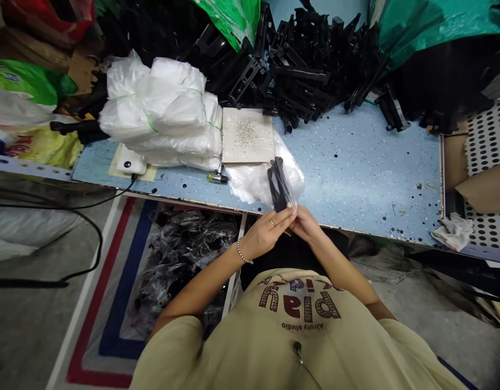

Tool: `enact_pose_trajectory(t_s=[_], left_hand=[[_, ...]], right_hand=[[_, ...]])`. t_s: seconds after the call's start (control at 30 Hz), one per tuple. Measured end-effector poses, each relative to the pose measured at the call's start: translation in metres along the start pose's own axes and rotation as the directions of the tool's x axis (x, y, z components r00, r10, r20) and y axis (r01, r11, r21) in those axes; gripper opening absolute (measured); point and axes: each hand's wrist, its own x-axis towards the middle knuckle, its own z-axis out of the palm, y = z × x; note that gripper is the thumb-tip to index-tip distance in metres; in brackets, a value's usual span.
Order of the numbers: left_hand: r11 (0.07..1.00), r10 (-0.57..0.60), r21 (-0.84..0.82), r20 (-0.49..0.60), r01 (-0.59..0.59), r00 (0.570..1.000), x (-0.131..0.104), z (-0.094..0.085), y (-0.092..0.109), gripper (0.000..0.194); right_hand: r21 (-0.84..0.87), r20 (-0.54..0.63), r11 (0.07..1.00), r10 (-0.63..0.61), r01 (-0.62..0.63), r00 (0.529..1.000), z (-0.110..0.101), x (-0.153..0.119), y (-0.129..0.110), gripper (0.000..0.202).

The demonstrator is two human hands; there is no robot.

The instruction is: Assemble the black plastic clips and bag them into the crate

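Around the white board (248, 153): worktop (375, 168).
Parts pile (300, 73), beyond board: black, loose.
Shirt print (293, 307), near side of board: "play", "studio", inverted.
Clear bag (291, 187), off board's near right corner: black part (277, 187) apparently inside.
Left grip (269, 230), right grip (306, 223): both pinching bag's near end.
Bag risk: hard tug could tear it, dropping part.

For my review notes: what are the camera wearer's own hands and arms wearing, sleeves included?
Both hands are ungloved. The left hand has a gold-coloured ring on a finger and a silvery beaded bracelet at the wrist. No jewellery shows on the right hand or its wrist. Short, plain khaki sleeves leave both forearms bare.
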Motion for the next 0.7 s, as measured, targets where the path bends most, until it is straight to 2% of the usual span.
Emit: enact_pose_trajectory(t_s=[0.03,0.1,0.17,0.2,0.27,0.3,0.37,0.47,0.6,0.7], left_hand=[[0.999,0.003,-0.032,0.006,-0.003,1.000,-0.001,0.002,0.006,0.074],[0.999,-0.005,-0.047,0.047,0.007,0.999,-0.003,0.005,0.012,0.073],[1.000,-0.019,0.020,0.090,0.017,0.996,-0.005,0.007,0.013,0.071],[0.997,-0.034,0.079,0.095,0.026,0.995,-0.007,0.007,0.012,0.069],[0.979,-0.068,0.195,0.055,0.056,0.996,-0.012,0.007,0.008,0.058],[0.969,-0.091,0.231,0.020,0.084,0.996,-0.016,0.006,0.005,0.050],[0.957,-0.152,0.245,-0.043,0.158,0.987,-0.023,0.006,-0.001,0.038],[0.937,-0.260,0.229,-0.040,0.262,0.965,-0.031,0.006,-0.008,0.037],[0.901,-0.340,0.301,0.043,0.313,0.939,-0.034,0.012,-0.009,0.059],[0.883,-0.370,0.326,0.043,0.337,0.928,-0.035,0.019,-0.008,0.050]], right_hand=[[-0.198,-0.071,0.976,-0.109,0.093,0.991,-0.001,-0.005,0.000,0.028],[-0.530,-0.115,0.821,-0.317,0.212,0.941,-0.001,-0.016,0.002,0.021],[-0.653,-0.057,0.703,-0.417,0.282,0.907,-0.002,-0.029,0.004,0.032],[-0.639,-0.004,0.702,-0.413,0.315,0.911,-0.003,-0.034,0.005,0.042],[-0.518,0.140,0.770,-0.353,0.373,0.925,-0.005,-0.041,0.006,0.061],[-0.450,0.217,0.807,-0.317,0.382,0.923,-0.006,-0.041,0.006,0.062],[-0.373,0.300,0.851,-0.265,0.369,0.916,-0.009,-0.036,0.005,0.048],[-0.380,0.258,0.874,-0.214,0.303,0.942,-0.013,-0.020,0.005,0.032],[-0.356,0.210,0.904,-0.169,0.237,0.963,-0.016,0.000,0.012,0.033],[-0.324,0.207,0.923,-0.146,0.209,0.967,-0.018,0.003,0.015,0.029]])
